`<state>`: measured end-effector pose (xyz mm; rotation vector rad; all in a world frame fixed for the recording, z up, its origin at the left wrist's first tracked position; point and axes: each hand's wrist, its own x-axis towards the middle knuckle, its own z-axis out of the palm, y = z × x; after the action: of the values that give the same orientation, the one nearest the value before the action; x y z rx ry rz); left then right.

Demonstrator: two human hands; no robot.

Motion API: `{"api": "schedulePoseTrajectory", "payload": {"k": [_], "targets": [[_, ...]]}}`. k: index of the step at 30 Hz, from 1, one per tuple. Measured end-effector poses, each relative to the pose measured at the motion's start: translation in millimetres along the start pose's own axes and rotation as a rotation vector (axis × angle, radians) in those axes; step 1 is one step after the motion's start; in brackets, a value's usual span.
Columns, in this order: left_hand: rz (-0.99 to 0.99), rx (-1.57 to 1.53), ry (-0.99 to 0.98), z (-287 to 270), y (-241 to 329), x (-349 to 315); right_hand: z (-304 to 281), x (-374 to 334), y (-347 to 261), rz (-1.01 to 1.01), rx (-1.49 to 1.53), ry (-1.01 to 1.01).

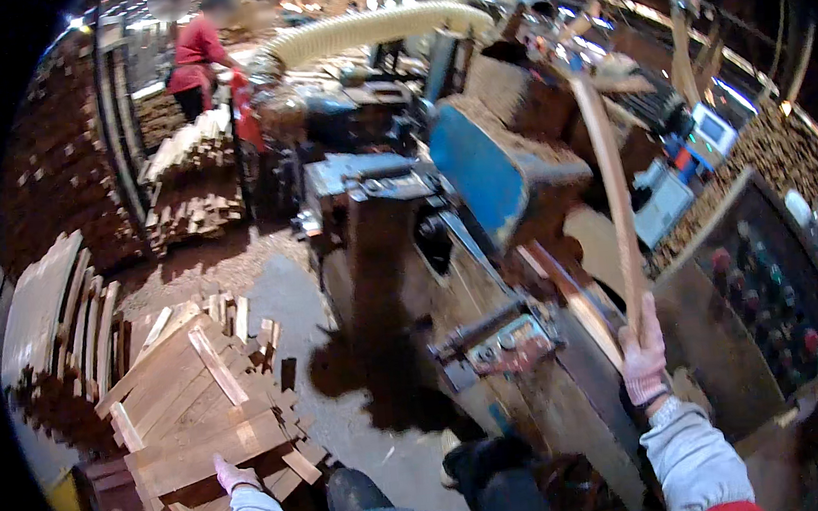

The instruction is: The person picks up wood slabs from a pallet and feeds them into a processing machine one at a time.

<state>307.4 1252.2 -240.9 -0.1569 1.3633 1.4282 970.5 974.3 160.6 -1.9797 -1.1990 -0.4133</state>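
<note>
My right hand [644, 355], in a pale pinkish glove, is closed round the near end of a long wooden strip [604, 173]. The strip rises steeply away from me, in front of the machinery. On the left, my gloved left hand [236, 473] touches the near edge of a wide wooden board [206, 450] on a stack of boards. A finger or thumb shows at the board's edge; whether the other fingers grip it is hidden. Another wooden strip [577, 310] lies on the machine just left of my right hand.
A woodworking machine with a blue guard [477, 172] stands ahead. Dark control box [763, 295] is at right. More boards [45, 310] are stacked at far left. A ribbed hose [378, 32] crosses behind; a person in red [200, 54] stands beyond. Sawdust covers parts of the floor.
</note>
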Motion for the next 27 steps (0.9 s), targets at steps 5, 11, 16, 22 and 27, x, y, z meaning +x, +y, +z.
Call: {"api": "schedulePoseTrajectory", "payload": {"k": [5, 11, 16, 22, 27], "targets": [[0.111, 0.034, 0.037, -18.1, 9.6, 19.6, -82.2, -112.9, 11.9, -0.046, -0.223, -0.164], [0.145, -0.009, -0.049, -21.0, 24.3, -44.3, -222.6, -229.5, -7.3, -0.125, -0.505, -0.454], [0.26, -0.024, -0.16, -7.0, 6.3, -139.2, -188.4, -151.3, -27.1, -0.126, -0.432, -0.548], [0.419, 0.139, -0.299, 16.7, -1.7, -254.3, -90.0, -59.6, 7.8, -0.392, -0.299, -0.382], [0.259, 0.167, -0.529, 78.9, -39.1, -353.8, -30.4, -17.0, 0.3, -0.456, -0.292, -0.306]]}}
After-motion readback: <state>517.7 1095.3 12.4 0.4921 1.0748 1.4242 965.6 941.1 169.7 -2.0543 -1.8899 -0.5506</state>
